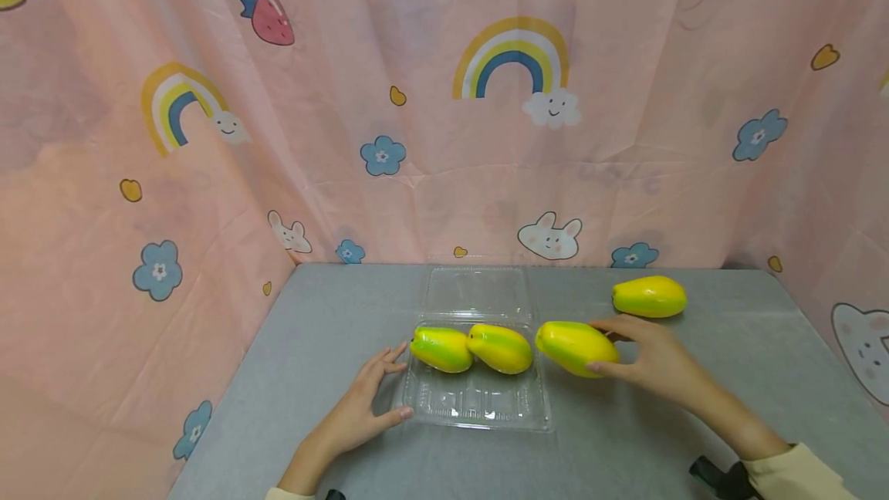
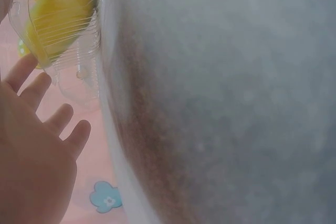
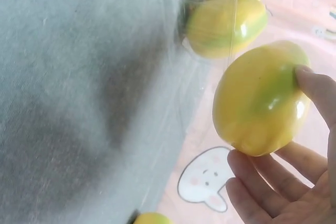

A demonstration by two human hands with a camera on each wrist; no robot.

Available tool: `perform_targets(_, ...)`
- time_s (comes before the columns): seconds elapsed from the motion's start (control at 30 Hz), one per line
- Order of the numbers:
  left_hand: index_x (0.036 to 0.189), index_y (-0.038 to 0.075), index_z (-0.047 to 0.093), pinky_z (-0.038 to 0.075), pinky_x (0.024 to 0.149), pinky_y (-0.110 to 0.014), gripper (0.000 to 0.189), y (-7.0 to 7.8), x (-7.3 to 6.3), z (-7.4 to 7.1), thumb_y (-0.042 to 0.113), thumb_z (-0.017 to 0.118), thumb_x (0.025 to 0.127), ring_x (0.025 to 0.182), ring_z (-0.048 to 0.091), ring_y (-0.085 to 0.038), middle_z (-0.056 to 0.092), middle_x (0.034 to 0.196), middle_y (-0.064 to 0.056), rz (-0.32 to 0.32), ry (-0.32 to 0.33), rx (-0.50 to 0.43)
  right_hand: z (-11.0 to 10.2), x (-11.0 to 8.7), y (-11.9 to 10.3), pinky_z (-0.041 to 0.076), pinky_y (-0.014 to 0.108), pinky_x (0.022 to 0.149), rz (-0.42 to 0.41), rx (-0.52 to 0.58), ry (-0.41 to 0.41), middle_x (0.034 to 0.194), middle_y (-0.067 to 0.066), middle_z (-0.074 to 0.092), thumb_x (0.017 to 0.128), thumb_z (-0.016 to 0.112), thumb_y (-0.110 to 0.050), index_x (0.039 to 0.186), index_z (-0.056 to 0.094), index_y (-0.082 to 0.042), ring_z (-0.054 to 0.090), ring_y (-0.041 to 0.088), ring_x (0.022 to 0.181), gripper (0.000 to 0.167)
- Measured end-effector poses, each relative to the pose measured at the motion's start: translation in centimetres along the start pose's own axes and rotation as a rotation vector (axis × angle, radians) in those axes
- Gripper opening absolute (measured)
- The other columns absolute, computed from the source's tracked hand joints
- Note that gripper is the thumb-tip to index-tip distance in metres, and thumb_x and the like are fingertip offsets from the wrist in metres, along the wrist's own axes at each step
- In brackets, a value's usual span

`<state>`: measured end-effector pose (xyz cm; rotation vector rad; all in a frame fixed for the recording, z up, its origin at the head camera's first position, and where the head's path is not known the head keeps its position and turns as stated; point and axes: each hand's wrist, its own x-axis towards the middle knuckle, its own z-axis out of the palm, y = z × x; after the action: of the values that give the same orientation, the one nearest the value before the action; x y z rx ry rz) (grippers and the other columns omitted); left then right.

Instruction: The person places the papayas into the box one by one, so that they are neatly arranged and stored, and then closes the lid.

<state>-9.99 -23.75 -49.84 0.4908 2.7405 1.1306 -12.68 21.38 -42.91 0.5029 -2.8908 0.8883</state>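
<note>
Pinching oblong yellow-green fruit (image 1: 572, 347) in right hand (image 1: 646, 357), by right edge of clear rectangular plastic box (image 1: 479, 427) containing two similar fruits (image 1: 501, 349), on grey bench (image 1: 625, 438); with left hand (image 1: 363, 403) spread at box's left edge.

We observe one clear plastic container (image 1: 479, 409) on the table (image 1: 326, 307), its ribbed base facing up and its lid (image 1: 478, 293) open toward the rear. In the rear half of the base we find a left papaya (image 1: 441, 350) and a right papaya (image 1: 503, 350), both yellow-green, glossy and lying on their sides. Just beside the container's right edge we see a third papaya (image 1: 571, 347), gripped by the right hand (image 1: 653, 357), narrow end pointing left. We locate a fourth papaya (image 1: 650, 297) at right rear, lying horizontally.
</note>
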Motion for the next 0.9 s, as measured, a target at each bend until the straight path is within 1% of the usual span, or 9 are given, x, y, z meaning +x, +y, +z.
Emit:
perform_targets(0.27,0.136,0.026,0.047,0.023,0.117,-0.070,0.063,-0.2,0.0,0.0,0.048,0.075,0.083,0.155,0.014,-0.034,0.023,0.166,0.007,0.010,-0.001,0.001,0.6,0.1,-0.7,0.058,0.048,0.088,-0.051,-0.020,0.012,0.117,0.004,0.072,0.074,0.081,-0.054,0.124,0.066,-0.009,0.067,0.021,0.100,0.069)
perform_targets(0.43,0.137,0.030,0.046,0.024,0.117,-0.069,0.064,-0.2,0.0,0.1,0.049,0.075,0.083,0.155,0.015,-0.033,0.023,0.166,0.009,0.008,-0.001,0.008,1.0,0.2,-1.2,0.058,0.047,0.088,-0.053,-0.017,0.001,0.118,0.004,0.072,0.073,0.080,-0.056,0.124,0.067,-0.011,0.067,0.020,0.100,0.070)
perform_targets(0.53,0.139,0.032,0.045,0.025,0.116,-0.069,0.066,-0.2,0.0,0.1,0.048,0.075,0.083,0.155,0.016,-0.032,0.023,0.166,0.009,0.005,0.001,0.012,1.3,0.2,-1.6,0.058,0.045,0.087,-0.058,-0.022,0.008,0.117,0.002,0.072,0.073,0.081,-0.055,0.124,0.067,-0.011,0.067,0.019,0.100,0.069)
perform_targets(0.73,0.138,0.032,0.046,0.025,0.116,-0.069,0.065,-0.2,0.1,0.1,0.047,0.076,0.083,0.155,0.016,-0.032,0.023,0.166,0.009,0.006,0.004,0.013,1.7,0.3,-2.4,0.059,0.044,0.086,-0.079,-0.019,0.009,0.114,0.002,0.072,0.072,0.083,-0.052,0.123,0.068,-0.011,0.067,0.020,0.098,0.068)
perform_targets(0.9,0.137,0.031,0.046,0.025,0.117,-0.069,0.064,-0.2,0.0,0.1,0.046,0.076,0.083,0.155,0.015,-0.032,0.023,0.166,0.008,0.010,0.005,0.011,2.2,0.4,-3.1,0.059,0.042,0.086,-0.080,0.000,-0.001,0.113,-0.001,0.072,0.070,0.085,-0.049,0.123,0.068,-0.012,0.066,0.016,0.098,0.066)
